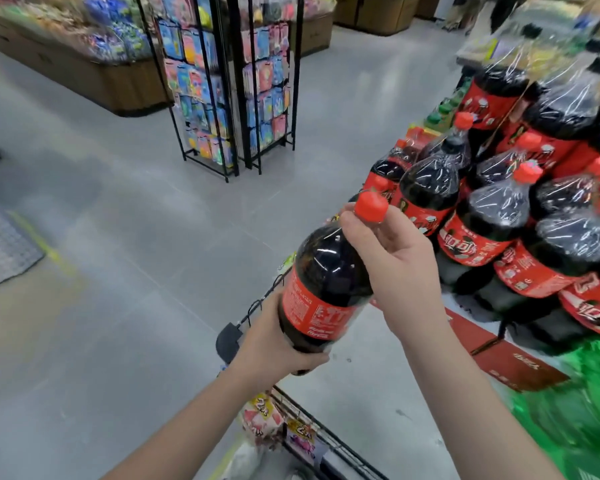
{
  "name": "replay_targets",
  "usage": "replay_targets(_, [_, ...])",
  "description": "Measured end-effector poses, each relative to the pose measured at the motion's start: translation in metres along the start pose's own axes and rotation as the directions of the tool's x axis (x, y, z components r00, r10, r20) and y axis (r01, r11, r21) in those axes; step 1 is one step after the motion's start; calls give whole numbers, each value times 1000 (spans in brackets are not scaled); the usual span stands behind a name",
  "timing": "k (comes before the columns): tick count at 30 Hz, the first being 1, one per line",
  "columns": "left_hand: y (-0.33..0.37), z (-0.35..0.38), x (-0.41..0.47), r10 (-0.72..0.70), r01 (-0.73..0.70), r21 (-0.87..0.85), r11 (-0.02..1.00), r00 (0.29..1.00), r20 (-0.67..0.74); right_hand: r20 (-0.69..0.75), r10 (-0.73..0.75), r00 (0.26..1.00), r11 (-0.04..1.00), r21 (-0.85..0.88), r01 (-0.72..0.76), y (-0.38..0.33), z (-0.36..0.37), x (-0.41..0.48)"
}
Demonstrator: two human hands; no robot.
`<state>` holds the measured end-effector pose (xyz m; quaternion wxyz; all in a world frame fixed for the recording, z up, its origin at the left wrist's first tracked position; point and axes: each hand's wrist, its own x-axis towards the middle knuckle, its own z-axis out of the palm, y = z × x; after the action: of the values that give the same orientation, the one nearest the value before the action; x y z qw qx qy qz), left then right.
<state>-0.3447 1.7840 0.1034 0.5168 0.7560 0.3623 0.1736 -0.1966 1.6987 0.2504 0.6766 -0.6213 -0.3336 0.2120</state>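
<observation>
Nearest the camera, two bare forearms reach out over a wire shopping cart (326, 434) whose corner holds some bright snack packets (262, 415). Above the cart, a large cola bottle (323, 282) with a red label is held tilted, its red cap (371, 207) leaning up and to the right. The left hand (274, 344) cups the base from below, fingers curled round the bottom edge. The right hand (392, 258) wraps round the neck and shoulder just under the cap, fingers closed on it.

Just to the right of the bottle stands a stack of shrink-wrapped cola packs (499, 230), the bottles leaning under clear film, on a red display base (499, 355). Lower right is a blurred green mass (586, 393), probably wrapped green bottles.

Farther off across the grey floor (118, 202) stand two black wire racks (222, 81) hung with colourful packets, and behind them wooden display bins (84, 74). A grey mat (0, 244) lies at the left edge.
</observation>
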Motion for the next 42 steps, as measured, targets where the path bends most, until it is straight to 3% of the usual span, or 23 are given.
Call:
replay_targets(9, [-33,-7,83,100,-83,-117,990,985,143,-184,-37,982,980,-200,-1,22,25,40])
replay_targets(18, [-56,19,144,177,-155,-171,973,977,121,-211,-66,975,940,-342,-10,59,31,68])
replay_targets(36, [-92,76,223,26,-26,3,1000,995,96,-214,15,977,872,-474,-117,153,2,126])
replay_targets(42, [-85,82,227,-16,55,-246,968,987,159,-221,47,974,873,-465,-148,166,-3,131])
